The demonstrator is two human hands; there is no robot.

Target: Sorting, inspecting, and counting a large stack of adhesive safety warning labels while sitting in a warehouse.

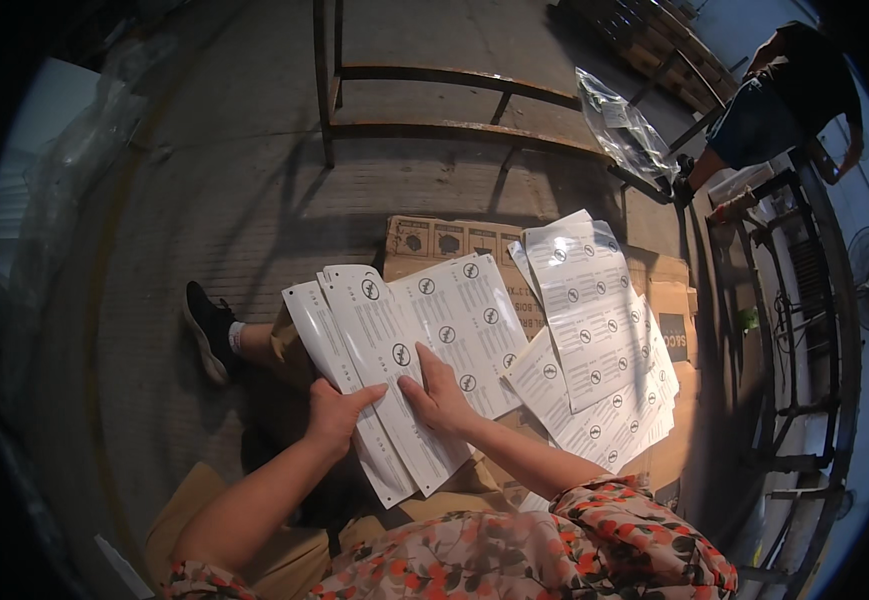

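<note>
My left hand (pixel 334 415) grips the left edge of a folded bundle of glossy white printed plastic sheets (pixel 379 340), its thumb lying on top and its fingers mostly underneath. On the same bundle, my right hand (pixel 439 392) holds the right side near the fold, thumb and forefinger at the surface; its other fingers are partly hidden. Small round black symbols and lines of print cover the sheets. Just right of the bundle, another printed sheet (pixel 489 315) lies on a brown cardboard box (pixel 419 262). A fanned pile of similar sheets (pixel 594 350) rests farther right on the cardboard.
Beyond the box stands a rusty metal frame (pixel 454 130), with clear plastic wrap (pixel 619 125) at its right end. A person (pixel 779 100) bends over at the far right, near a dark metal rack (pixel 804 330). More clear wrap (pixel 49 200) hangs at the left.
</note>
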